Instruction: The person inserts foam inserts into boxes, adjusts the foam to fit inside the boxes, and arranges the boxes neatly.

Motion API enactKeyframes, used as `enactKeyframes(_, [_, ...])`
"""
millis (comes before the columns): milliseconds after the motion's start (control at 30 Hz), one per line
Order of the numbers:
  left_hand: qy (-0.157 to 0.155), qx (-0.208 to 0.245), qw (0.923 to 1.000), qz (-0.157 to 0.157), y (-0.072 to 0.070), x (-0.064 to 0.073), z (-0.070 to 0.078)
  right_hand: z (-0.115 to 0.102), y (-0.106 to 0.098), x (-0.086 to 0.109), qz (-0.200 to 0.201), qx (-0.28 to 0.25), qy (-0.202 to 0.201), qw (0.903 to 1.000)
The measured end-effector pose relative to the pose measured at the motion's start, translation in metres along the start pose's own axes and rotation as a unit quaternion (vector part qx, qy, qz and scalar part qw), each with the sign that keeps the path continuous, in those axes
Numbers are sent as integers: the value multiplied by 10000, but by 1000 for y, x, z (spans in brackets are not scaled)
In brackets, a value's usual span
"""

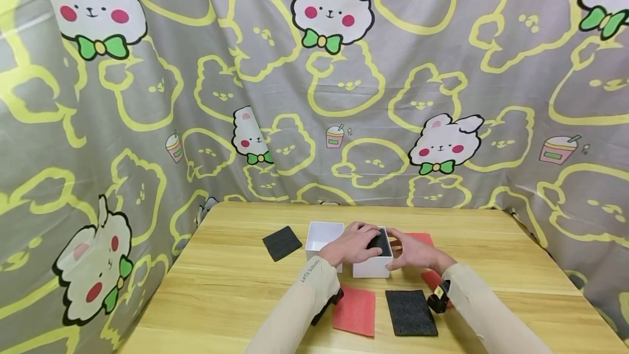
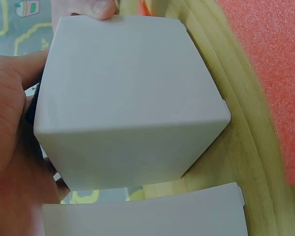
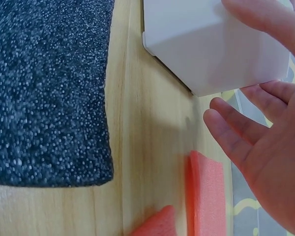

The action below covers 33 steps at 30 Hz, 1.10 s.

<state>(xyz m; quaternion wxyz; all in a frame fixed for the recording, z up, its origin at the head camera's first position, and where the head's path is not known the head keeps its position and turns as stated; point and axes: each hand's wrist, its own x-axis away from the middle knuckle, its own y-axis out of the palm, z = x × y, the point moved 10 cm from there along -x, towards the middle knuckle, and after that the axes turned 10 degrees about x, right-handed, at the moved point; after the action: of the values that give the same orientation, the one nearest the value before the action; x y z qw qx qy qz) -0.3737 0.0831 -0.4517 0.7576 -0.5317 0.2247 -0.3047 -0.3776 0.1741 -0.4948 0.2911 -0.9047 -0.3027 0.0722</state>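
Note:
A white open-topped box (image 1: 371,267) stands on the table with a black foam sheet (image 1: 379,242) at its opening. Across that opening lies my left hand (image 1: 356,242), fingers pressing on the black foam. Most of the foam is hidden by the hand and the box walls. My right hand (image 1: 413,251) holds the box's right side, its thumb on the near face in the right wrist view and two fingers at the far side. The ring and little fingers stand away from the box. A second white box (image 1: 325,229) is just left, partly behind my left wrist.
Near the front lie a red foam sheet (image 1: 354,310) and a black foam sheet (image 1: 411,313). Another black sheet (image 1: 282,243) is at the left. More red foam (image 1: 423,238) shows behind my right hand. A patterned curtain (image 1: 344,97) hangs around the table (image 1: 236,288).

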Motion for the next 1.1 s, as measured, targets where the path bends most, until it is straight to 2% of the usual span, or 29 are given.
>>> enactKeyframes(167, [-60,21,9999,-87,-3,7,-4,2,2,-1,35,107,11,9999])
enactKeyframes(400, [-198,119,9997,-91,-13,21,-16,3,0,-1,136,210,33,9997])
enactKeyframes(733, [-292,72,9995,-78,-10,23,-24,3,0,-2,121,179,34,9998])
enactKeyframes(1100, [-347,-6,9994,-88,-19,27,-26,2,-1,-1,179,179,88,9996])
